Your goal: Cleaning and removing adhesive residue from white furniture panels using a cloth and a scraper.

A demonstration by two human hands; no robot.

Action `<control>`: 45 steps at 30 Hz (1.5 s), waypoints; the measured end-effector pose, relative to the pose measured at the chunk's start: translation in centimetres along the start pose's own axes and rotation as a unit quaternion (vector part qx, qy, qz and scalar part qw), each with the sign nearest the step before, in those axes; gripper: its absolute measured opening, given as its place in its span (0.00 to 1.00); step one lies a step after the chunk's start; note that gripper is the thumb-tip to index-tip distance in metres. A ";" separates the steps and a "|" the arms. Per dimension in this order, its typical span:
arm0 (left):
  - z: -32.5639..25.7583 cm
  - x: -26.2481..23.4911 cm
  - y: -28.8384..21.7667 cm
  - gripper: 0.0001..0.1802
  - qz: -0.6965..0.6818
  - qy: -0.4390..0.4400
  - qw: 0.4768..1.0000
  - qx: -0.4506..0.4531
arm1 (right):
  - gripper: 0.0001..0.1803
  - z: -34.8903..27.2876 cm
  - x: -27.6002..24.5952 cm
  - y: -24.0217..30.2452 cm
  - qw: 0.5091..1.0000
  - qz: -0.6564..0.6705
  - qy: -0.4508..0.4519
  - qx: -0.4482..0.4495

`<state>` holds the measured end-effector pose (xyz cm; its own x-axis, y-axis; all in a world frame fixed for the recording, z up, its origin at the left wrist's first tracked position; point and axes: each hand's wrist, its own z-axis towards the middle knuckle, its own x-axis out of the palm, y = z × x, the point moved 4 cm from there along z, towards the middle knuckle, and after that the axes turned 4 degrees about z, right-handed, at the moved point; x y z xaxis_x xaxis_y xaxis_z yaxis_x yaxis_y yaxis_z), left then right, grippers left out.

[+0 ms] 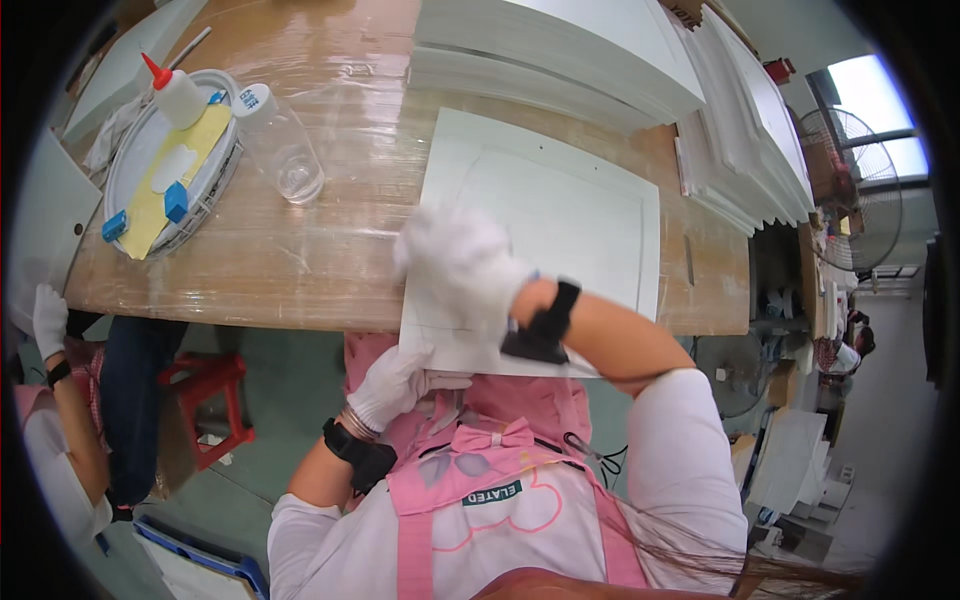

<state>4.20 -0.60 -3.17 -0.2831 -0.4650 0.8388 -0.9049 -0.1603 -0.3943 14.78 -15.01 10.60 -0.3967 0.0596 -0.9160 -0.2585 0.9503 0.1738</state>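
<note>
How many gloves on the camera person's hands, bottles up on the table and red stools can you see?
2 gloves: left glove, right glove
2 bottles: white bottle, clear bottle
1 red stool
Total: 5

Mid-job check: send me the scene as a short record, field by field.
Left hand: white-gloved, touching the near edge of the white panel
Right hand: white-gloved, blurred, over the panel's left part; whether it holds anything is unclear
Panel: lying on the wooden table, near edge overhanging
Left side: round white tub with red-tipped bottle and blue clips; clear jar beside it
Far side: stacked panels
Far left: co-worker's gloved hand
</note>
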 end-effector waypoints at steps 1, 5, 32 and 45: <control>0.1 0.0 0.1 0.27 -0.002 -0.008 1.000 -0.010 | 0.15 -0.9 2.1 -0.2 0.990 0.025 -0.133 -0.043; -0.2 1.2 -0.4 0.27 0.027 -0.014 0.998 -0.056 | 0.19 1.0 -2.0 -3.5 0.995 0.038 -0.078 0.043; -0.3 1.9 -1.0 0.24 -0.001 0.022 0.999 -0.024 | 0.20 2.7 -2.2 -6.2 0.975 0.157 -0.061 0.144; -2.4 0.6 -0.9 0.21 0.290 0.008 0.954 -0.076 | 0.17 1.7 -3.2 -7.4 0.990 0.010 -0.127 0.057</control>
<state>4.08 1.37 -1.37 -0.7535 -0.4236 0.5028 -0.6303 0.2482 -0.7356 19.43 -21.69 11.69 -0.1621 0.1393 -0.9769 -0.1457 0.9758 0.1633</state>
